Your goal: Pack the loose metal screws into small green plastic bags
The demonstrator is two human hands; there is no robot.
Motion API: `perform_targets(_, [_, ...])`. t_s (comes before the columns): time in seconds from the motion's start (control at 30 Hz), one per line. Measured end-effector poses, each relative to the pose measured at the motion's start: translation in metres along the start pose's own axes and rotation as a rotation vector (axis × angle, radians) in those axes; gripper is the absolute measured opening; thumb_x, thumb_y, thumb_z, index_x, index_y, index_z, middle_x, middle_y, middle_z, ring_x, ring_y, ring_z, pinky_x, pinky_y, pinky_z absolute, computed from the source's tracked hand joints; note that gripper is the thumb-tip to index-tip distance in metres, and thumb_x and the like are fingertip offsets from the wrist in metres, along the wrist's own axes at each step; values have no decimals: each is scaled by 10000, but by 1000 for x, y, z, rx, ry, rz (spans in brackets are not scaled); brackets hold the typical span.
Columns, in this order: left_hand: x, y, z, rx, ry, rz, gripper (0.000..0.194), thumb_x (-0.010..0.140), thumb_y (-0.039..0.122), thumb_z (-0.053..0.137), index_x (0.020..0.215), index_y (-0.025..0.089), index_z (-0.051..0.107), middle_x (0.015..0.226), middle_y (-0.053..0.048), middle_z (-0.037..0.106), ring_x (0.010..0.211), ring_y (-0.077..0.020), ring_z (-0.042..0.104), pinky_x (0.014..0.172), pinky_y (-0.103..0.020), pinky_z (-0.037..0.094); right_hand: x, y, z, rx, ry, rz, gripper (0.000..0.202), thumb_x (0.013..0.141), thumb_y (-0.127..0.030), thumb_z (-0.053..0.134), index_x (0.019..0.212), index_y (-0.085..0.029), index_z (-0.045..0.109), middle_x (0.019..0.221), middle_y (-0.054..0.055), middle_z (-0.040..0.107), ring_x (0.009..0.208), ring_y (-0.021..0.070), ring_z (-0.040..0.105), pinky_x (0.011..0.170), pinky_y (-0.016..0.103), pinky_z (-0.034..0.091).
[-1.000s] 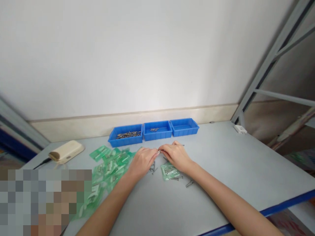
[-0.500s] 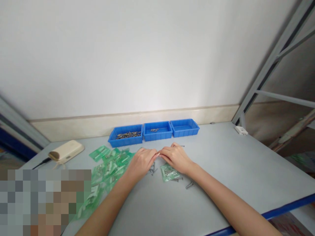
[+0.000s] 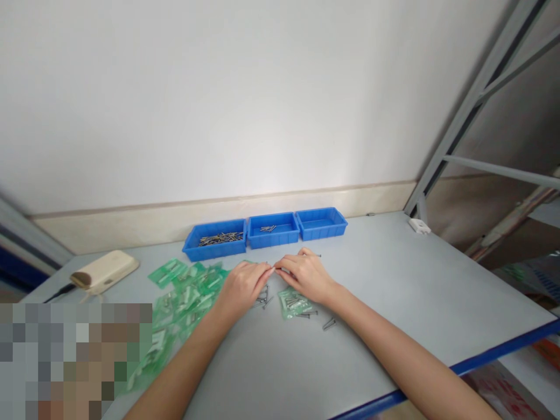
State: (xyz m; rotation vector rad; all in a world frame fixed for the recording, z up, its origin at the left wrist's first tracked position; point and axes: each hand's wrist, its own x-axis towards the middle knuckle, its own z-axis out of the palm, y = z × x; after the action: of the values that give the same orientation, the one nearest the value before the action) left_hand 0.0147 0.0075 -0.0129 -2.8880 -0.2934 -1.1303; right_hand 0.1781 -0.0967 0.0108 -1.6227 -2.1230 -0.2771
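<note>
My left hand (image 3: 245, 284) and my right hand (image 3: 304, 273) meet fingertip to fingertip above the table, both with fingers pinched together. What they pinch, if anything, is too small and hidden to make out. Just below my right hand lies a green plastic bag (image 3: 295, 303) with several screws in it. Loose screws (image 3: 264, 298) are on the table beside my left hand, and two more (image 3: 329, 324) lie to the right of the bag. To the left of my left hand spreads a pile of filled green bags (image 3: 192, 291).
Three blue bins stand in a row by the wall: the left bin (image 3: 214, 253) holds many screws, the middle bin (image 3: 275, 238) a few, and the right bin (image 3: 322, 232) shows none. A cream-coloured device (image 3: 107, 269) with a cable sits at left. A white box (image 3: 419, 226) is at right.
The whole view has shifted slightly, so everything appears a little further left. My hands keep the same pinch above the table, and the bags and screws stay in place.
</note>
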Motion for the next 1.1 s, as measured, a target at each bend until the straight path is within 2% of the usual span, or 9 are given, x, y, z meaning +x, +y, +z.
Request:
perform_targets(0.13, [1, 0, -1, 15, -22, -32, 403, 985, 311, 294, 752, 162, 587, 718, -32, 655, 632, -152, 576, 650, -288, 411, -1, 0, 0, -12, -2, -5, 136, 945, -224, 463, 1013, -188, 575, 925, -5, 660, 771, 115, 582, 713, 302, 267])
perform_targets(0.33, [1, 0, 0, 33, -36, -11, 354, 986, 310, 290, 860, 156, 583, 738, -26, 650, 635, -162, 566, 621, -283, 402, 0, 1, -1, -4, -6, 17, 153, 961, -230, 435, 994, -183, 576, 918, 3, 662, 777, 116, 583, 711, 301, 258])
perform_targets(0.53, [0, -1, 0, 17, -59, -40, 446, 988, 316, 262, 683, 167, 552, 648, -31, 608, 607, -159, 528, 625, -287, 385, 0, 1, 2, -8, 35, -16, 123, 945, -206, 465, 1018, -188, 562, 924, -12, 657, 772, 117, 579, 707, 300, 257])
perform_targets(0.7, [-1, 0, 2, 35, -76, -71, 448, 992, 372, 234, 810, 164, 587, 687, -33, 621, 633, -154, 541, 621, -272, 387, 1, 1, 2, -19, 32, -3, 162, 963, -218, 424, 980, -178, 581, 894, 10, 654, 788, 120, 582, 703, 302, 264])
perform_targets(0.8, [-1, 1, 2, 58, -65, -77, 493, 995, 367, 210, 718, 167, 565, 610, -33, 583, 576, -152, 513, 586, -271, 361, -1, 0, 2, -36, 10, -4, 187, 969, -226, 410, 998, -180, 589, 912, 20, 654, 794, 122, 584, 701, 303, 271])
perform_targets(0.93, [-1, 0, 1, 22, -62, -102, 541, 996, 357, 204, 619, 165, 540, 584, -30, 588, 554, -139, 521, 624, -277, 368, -3, -2, 5, -30, 23, -5, 228, 980, -240, 378, 1007, -183, 598, 921, 25, 652, 792, 122, 583, 717, 299, 287])
perform_targets(1.0, [-1, -1, -1, 11, -53, -153, 564, 997, 352, 196, 596, 165, 546, 579, -30, 601, 560, -136, 542, 649, -281, 377, 4, 2, 4, -53, 25, 4, 233, 979, -248, 381, 1007, -190, 605, 927, 17, 651, 810, 120, 585, 727, 298, 296])
perform_targets(1.1, [-2, -4, -2, -11, -19, -245, 578, 997, 324, 190, 575, 171, 554, 552, -20, 605, 561, -134, 565, 665, -286, 386, 35, 15, -7, -130, 25, 31, 211, 961, -263, 431, 985, -209, 634, 968, 10, 645, 863, 124, 586, 709, 287, 307])
